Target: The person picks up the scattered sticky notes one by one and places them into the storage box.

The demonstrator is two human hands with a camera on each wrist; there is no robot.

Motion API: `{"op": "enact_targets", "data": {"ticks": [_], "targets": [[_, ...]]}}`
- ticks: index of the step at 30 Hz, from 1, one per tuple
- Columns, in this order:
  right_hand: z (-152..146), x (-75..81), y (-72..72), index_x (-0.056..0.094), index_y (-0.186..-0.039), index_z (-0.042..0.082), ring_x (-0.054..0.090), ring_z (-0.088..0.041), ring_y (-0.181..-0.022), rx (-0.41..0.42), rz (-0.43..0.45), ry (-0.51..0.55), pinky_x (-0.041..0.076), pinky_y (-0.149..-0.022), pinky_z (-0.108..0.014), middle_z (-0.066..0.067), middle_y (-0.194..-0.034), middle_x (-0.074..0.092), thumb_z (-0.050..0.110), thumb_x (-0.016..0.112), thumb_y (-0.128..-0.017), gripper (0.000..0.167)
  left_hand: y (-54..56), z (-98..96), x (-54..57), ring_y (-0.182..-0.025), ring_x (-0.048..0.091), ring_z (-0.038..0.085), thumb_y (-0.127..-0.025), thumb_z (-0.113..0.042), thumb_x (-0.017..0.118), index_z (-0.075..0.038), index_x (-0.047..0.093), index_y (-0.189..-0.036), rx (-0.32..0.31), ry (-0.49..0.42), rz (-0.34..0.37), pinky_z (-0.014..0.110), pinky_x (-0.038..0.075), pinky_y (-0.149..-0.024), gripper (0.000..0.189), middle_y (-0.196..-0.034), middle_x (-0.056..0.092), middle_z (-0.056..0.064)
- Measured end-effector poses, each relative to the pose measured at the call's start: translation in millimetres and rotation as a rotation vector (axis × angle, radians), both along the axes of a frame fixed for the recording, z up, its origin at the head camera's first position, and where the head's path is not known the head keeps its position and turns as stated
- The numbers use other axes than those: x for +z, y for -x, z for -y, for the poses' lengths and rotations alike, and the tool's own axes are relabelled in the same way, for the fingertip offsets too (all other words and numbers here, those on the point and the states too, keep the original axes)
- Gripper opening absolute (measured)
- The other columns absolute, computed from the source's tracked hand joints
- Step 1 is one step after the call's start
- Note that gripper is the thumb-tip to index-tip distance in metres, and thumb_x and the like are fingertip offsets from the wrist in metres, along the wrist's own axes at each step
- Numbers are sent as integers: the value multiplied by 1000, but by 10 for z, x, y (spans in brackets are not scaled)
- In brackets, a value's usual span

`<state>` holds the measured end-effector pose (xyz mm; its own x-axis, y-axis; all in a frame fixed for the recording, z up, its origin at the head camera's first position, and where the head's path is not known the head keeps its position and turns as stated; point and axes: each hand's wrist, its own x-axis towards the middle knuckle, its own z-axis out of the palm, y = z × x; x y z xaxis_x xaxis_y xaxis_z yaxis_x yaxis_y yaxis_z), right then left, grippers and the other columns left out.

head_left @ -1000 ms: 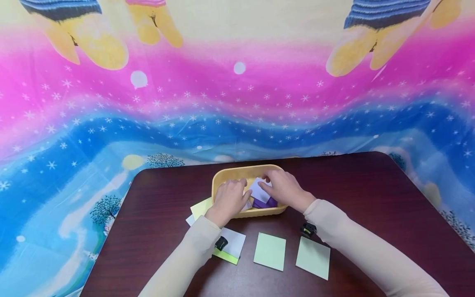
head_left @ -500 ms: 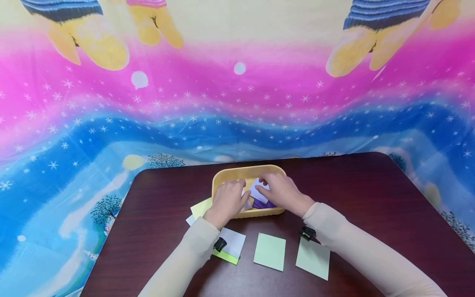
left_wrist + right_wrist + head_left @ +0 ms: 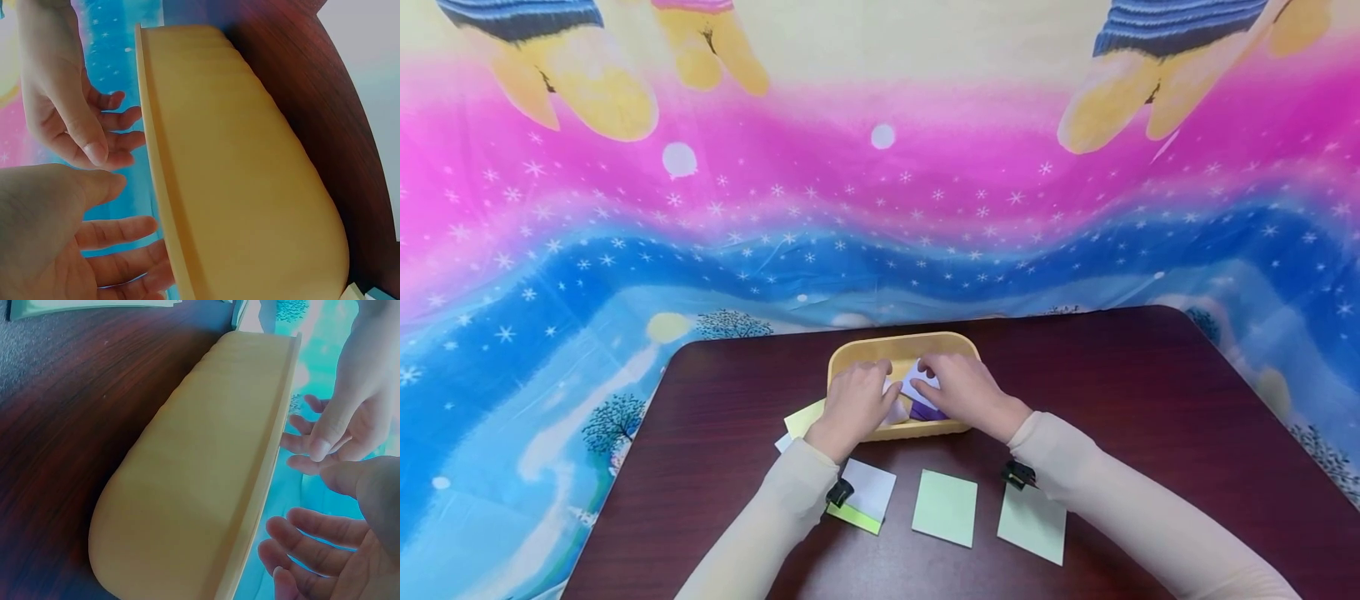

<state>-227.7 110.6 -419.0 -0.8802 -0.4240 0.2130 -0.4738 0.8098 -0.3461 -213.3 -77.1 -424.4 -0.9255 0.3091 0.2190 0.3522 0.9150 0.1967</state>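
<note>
A yellow plastic basket (image 3: 917, 432) stands near the far edge of the dark table, with a pale lavender square of paper (image 3: 913, 388) and a purple piece (image 3: 927, 412) inside. My left hand (image 3: 856, 404) hovers over the basket's left part, fingers loosely bent. Over its right part is my right hand (image 3: 966, 392), close to the lavender square. Both wrist views show nothing held: the left hand (image 3: 44, 225) and the right hand (image 3: 378, 512) have relaxed, spread fingers above the rim. From the wrist cameras the basket's wall hides its contents.
A yellow paper square (image 3: 802, 419) lies left of the basket, with a white one partly under it. In front lie a white square (image 3: 872, 487) over a lime-green one (image 3: 859, 518), then two pale green pads (image 3: 945, 508) (image 3: 1033, 527). A printed cloth (image 3: 880, 208) hangs behind.
The right hand has shifted slightly left and down over the basket, nearer to the left hand. My left hand has drifted a little left. The papers on the table have not moved.
</note>
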Motion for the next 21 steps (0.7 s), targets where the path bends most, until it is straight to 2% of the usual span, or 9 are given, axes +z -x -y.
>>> {"op": "enact_targets", "data": {"ticks": [7,21], "targets": [[35,7,-25,74,-104,7,69,-15,-74,8,0,2,58,-70,-35,-7,-92,76,30,72,-94,26,-5,39,-15,-85,70,27,-98,-35,65,-9,70,-110,4,1,-16,40,56,-72,30,-92,75,8],[122,8,-71,74,-104,6,69,-18,-77,21,12,12,56,-67,-33,-6,-92,75,32,74,-92,28,-51,73,-62,-84,69,26,-97,-36,66,-9,71,-108,9,14,-21,40,56,-70,29,-93,76,8]]}}
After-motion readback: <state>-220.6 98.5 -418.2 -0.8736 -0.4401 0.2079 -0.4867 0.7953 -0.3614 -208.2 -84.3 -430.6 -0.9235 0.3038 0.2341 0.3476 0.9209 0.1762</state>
